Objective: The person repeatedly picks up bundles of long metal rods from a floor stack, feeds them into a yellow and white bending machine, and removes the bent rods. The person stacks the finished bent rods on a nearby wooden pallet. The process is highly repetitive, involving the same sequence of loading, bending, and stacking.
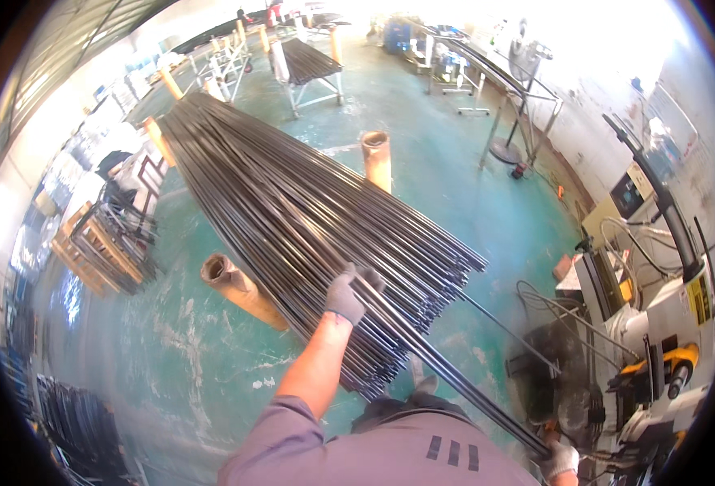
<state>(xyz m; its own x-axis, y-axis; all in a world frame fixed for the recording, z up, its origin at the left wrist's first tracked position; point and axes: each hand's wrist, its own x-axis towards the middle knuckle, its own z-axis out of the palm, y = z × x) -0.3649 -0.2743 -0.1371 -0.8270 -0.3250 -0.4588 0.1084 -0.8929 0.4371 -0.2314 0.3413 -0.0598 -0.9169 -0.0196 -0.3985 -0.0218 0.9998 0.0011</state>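
A large stack of long, dark metal rods (293,186) stretches from the far left toward me, its near ends uneven. My left hand (351,293), in a grey glove, is closed around a few rods over the near part of the stack. These held rods (463,385) run past the stack's end, down to the right across my front. Near their ends my right hand (561,460), in a light glove, is closed on them at the lower right; its fingers are partly hidden.
Brown cardboard-tube posts (378,162) flank the stack; another post (240,287) stands left. One thin rod (515,334) juts right. A machine with hoses (641,324) stands close at right. Farther off are a metal frame table (495,69), another rod rack (309,63) and a wooden pallet (102,243).
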